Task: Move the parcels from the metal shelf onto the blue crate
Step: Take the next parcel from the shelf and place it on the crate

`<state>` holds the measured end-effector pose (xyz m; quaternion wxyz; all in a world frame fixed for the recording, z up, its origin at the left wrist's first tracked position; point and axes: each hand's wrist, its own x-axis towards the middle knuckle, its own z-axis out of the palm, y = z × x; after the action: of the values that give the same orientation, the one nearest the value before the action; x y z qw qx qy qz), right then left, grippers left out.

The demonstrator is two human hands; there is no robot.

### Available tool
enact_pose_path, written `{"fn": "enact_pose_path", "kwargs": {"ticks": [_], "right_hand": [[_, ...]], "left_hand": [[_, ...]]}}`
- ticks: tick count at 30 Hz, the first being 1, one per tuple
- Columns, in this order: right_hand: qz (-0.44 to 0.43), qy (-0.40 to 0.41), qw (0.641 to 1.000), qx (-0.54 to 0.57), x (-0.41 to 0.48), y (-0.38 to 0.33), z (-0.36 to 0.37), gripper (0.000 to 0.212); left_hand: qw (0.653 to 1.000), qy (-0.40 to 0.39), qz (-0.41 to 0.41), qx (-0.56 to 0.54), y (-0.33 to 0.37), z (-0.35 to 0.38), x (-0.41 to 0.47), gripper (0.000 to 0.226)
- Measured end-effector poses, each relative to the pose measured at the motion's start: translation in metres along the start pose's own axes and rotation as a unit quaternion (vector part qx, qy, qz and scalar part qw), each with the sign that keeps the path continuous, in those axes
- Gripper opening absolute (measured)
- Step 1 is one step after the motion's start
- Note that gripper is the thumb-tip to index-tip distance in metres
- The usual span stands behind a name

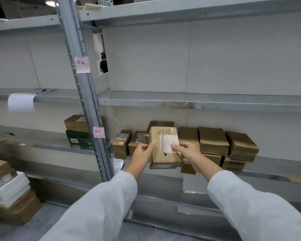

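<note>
I hold a tan cardboard parcel (161, 153) with black handwriting and a white label in both hands, in front of the metal shelf (268, 173). My left hand (142, 154) grips its left edge, thumb on top. My right hand (188, 153) grips its right side, thumb on the label. More brown parcels (213, 141) stand in a row on the shelf behind it, and small ones (122, 145) sit to the left. No blue crate is in view.
A grey upright post (87, 94) with two pink notes divides the shelving. Left of it stand a brown box on a green box (78, 136). A pile of brown and white parcels (9, 188) lies at the lower left. A person stands far behind the shelves (103, 63).
</note>
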<state>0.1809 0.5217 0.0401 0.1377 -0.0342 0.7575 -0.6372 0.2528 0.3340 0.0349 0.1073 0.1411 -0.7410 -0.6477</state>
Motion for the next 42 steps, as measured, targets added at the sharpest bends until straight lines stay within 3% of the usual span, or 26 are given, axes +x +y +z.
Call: {"fn": "enact_pose_path", "kwargs": {"ticks": [10,19,28,34,42], "right_hand": [[0.04,0.045,0.998,-0.018,0.002,0.014,-0.006,0.039],[0.043,0.174,0.984,-0.015,-0.022,-0.009,-0.059,0.03],[0.075,0.325,0.943,-0.001,-0.101,0.032,-0.164,0.038],[0.078,0.407,0.91,0.015,-0.18,0.063,-0.267,0.032],[0.098,0.474,0.875,0.028,-0.29,0.115,-0.425,0.033]], "left_hand": [[0.998,-0.048,-0.005,0.047,-0.029,0.022,0.032,0.047],[0.981,-0.186,0.025,0.046,0.005,0.076,0.058,0.037],[0.943,-0.325,0.051,0.059,0.012,0.21,0.005,0.051],[0.912,-0.4,0.075,0.056,0.034,0.327,-0.069,0.044],[0.889,-0.448,0.077,0.052,0.05,0.498,-0.195,0.042]]}}
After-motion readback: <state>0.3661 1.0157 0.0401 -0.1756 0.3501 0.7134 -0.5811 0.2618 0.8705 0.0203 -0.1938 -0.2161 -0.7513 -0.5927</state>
